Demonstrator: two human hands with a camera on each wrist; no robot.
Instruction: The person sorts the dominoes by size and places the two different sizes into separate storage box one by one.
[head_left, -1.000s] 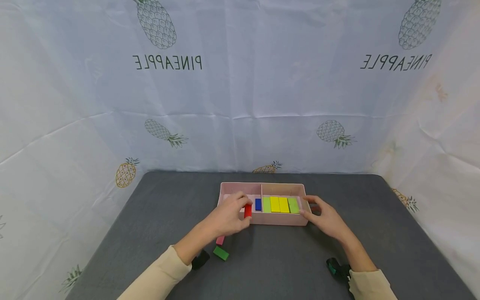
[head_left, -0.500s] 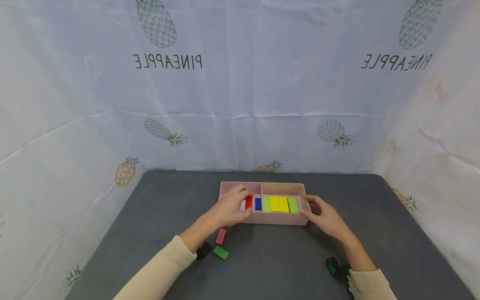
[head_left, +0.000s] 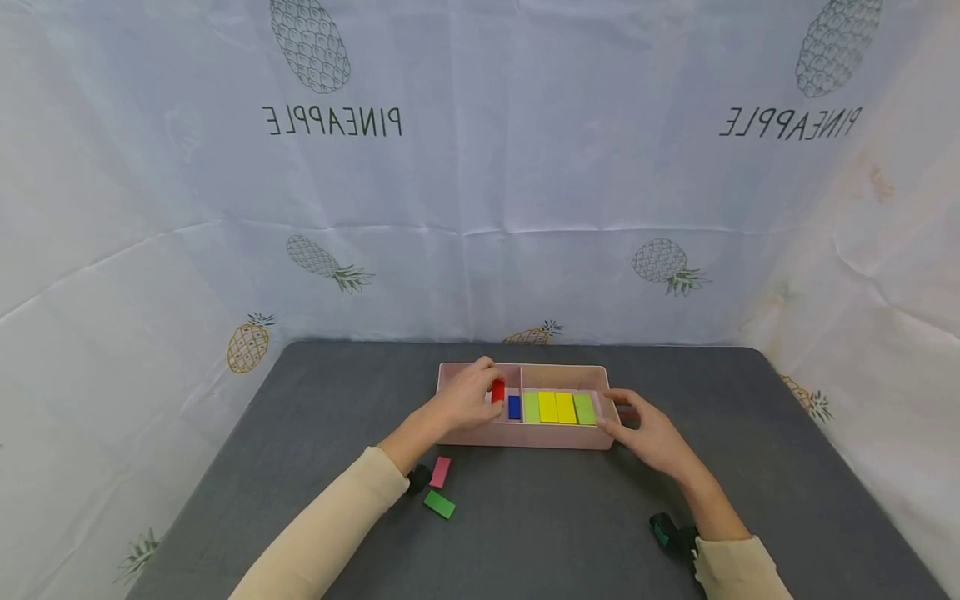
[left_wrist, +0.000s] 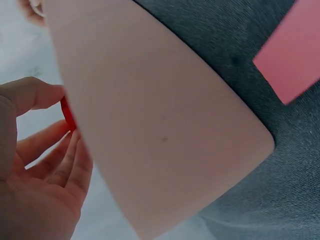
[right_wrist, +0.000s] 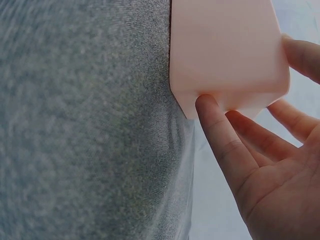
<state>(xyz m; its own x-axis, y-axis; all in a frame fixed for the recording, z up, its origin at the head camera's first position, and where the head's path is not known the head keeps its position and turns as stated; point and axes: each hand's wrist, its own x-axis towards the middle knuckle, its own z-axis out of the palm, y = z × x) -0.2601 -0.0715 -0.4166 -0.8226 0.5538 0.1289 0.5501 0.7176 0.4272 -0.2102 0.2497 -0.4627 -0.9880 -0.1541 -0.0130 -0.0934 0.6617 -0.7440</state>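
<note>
A pink two-compartment box (head_left: 555, 437) sits on the dark table. My left hand (head_left: 463, 400) reaches over its front wall and pinches a red block (head_left: 498, 392) between thumb and fingers at the left compartment. In the left wrist view, the box wall partly hides that red block (left_wrist: 68, 114). Just right of it, a blue block (head_left: 514, 407) lies beside the divider. The right compartment holds a row of yellow blocks (head_left: 557, 407) between light green blocks (head_left: 585, 408). My right hand (head_left: 654, 435) holds the box's right end, fingers against the end wall (right_wrist: 230, 102), thumb at the rim.
In front of the box, a pinkish-red block (head_left: 440, 472) and a green block (head_left: 439, 504) lie on the table (head_left: 555, 525), close to the left forearm. White cloth with pineapple prints (head_left: 480, 167) hangs behind and at the sides.
My left hand has carried the red block from the front wall back into the left compartment, near the blue block. The pinkish-red block has come fully into view. My right hand stays put.
</note>
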